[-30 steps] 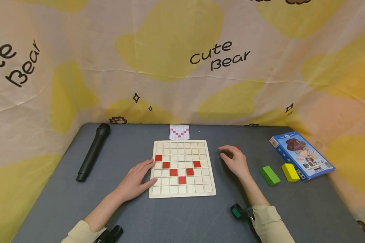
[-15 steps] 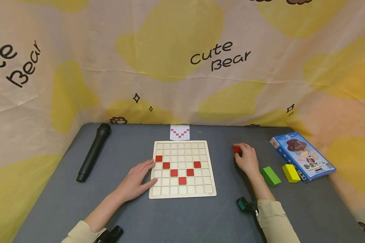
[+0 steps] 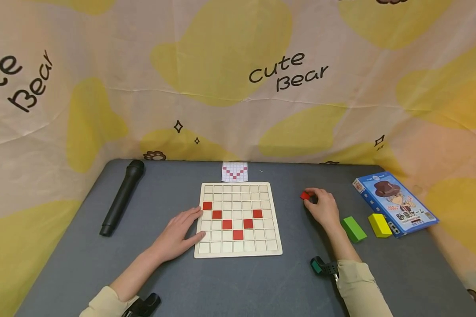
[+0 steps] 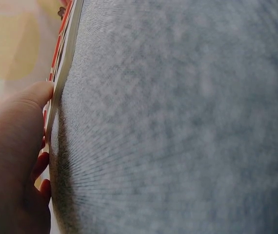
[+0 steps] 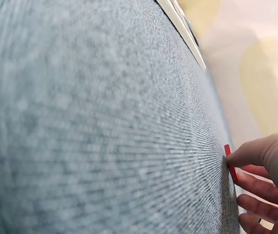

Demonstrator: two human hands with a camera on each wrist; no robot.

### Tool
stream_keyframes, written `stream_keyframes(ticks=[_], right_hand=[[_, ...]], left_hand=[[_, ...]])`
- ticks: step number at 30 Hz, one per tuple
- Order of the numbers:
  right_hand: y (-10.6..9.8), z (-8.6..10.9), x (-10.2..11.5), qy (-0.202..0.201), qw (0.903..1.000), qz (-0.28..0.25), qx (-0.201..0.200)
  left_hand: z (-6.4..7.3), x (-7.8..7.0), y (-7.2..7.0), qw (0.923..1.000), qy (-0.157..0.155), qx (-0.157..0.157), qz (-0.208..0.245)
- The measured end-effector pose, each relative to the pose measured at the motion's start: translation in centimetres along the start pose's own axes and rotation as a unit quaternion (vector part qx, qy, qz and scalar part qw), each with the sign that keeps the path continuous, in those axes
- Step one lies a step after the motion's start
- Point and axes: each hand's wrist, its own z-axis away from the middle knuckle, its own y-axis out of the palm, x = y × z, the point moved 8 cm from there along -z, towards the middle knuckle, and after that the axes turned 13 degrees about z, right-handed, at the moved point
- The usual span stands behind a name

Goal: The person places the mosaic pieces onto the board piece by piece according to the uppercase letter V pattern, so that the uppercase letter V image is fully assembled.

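Right of the board, my right hand (image 3: 322, 207) pinches a small flat red square tile (image 3: 305, 195) between thumb and fingers, low over the table. In the right wrist view the red tile (image 5: 228, 149) shows as a thin edge at the thumb tip. A pale square grid board (image 3: 238, 248) lies in the middle of the table. Several red tiles on it form a V, its left arm one tile longer than the right. My left hand (image 3: 178, 231) rests with extended fingers on the board's left edge; its thumb (image 4: 42, 92) touches the rim in the left wrist view.
A card (image 3: 234, 172) printed with a V of red squares lies behind the board. On the left lies a black microphone (image 3: 123, 198). A green block (image 3: 353, 229), a yellow block (image 3: 379, 225) and a blue box (image 3: 398, 200) are at the right.
My right hand has moved rightward to the red tile beside the board and taken hold of it; the tile has since shifted slightly left and turned. My left hand stays put.
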Motion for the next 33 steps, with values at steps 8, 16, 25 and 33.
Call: stream_keyframes(ticks=[8,16,25,33], right_hand=[[0.0,0.1,0.5,-0.015,0.9995,-0.022,-0.017],[0.4,0.5,2.4,-0.03,0.9975,-0.062,-0.013],[1.3,1.2,6.3,-0.079,0.9914,-0.104,0.005],[2.2,1.6,8.4,-0.112,0.987,-0.114,0.017]], left_hand=[[-0.1,0.1,0.1,1.0,-0.002,0.003,-0.002],[0.0,0.2,0.1,1.0,-0.004,0.002,-0.004],[0.0,0.1,0.0,1.0,-0.005,0.001,-0.003],[0.1,0.1,0.1,1.0,-0.009,0.002,-0.003]])
